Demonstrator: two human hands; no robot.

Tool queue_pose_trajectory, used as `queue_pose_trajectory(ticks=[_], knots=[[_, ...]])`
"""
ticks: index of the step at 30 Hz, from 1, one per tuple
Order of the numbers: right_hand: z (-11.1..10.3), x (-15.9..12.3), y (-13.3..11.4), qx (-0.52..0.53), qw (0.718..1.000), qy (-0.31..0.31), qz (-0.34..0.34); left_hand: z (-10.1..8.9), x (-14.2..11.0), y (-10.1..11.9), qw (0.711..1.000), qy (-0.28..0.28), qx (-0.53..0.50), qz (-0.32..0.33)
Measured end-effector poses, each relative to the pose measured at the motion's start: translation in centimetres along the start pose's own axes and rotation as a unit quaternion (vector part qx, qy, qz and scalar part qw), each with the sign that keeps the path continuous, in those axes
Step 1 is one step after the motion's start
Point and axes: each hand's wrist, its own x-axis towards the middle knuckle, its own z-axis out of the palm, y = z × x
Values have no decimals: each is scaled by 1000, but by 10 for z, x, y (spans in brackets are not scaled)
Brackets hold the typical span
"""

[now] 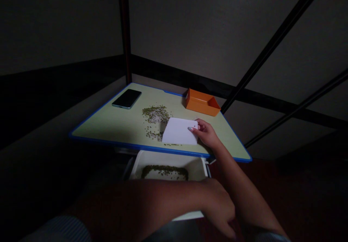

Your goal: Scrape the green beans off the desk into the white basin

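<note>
My right hand point(206, 133) grips a white flat card or scraper point(179, 131) by its right edge, standing it on a pale green table point(114, 124) with a blue rim. Just left of the card lies a scatter of small green beans point(156, 115). A white tray point(198, 165) sits below the table's front edge and holds more green beans point(164, 172). My left hand point(219, 207) reaches across my body to the tray's near right corner; its fingers curl down in shadow.
A dark phone point(127, 98) lies at the table's far left. An orange box point(202, 102) stands at the far right corner. Dark walls and black frame bars surround the table; the room is dim.
</note>
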Motion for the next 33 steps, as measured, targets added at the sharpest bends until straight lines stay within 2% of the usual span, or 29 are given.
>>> queue_pose_trajectory(ticks=[8,15,22,27,33], knots=[[-1,1,2,0,1000,18,3,2,3,-1,1000,-10,6,-1],[-1,1,1,-2,1000,24,6,14,12,-6,997,78,-22,0],[0,2,2,2,1000,19,6,10,9,-4,998,46,-30,-3],[0,2,4,7,1000,4,15,14,13,-5,996,79,-32,-5],[-3,2,5,-12,1000,1,-3,15,12,-6,996,87,-37,0]])
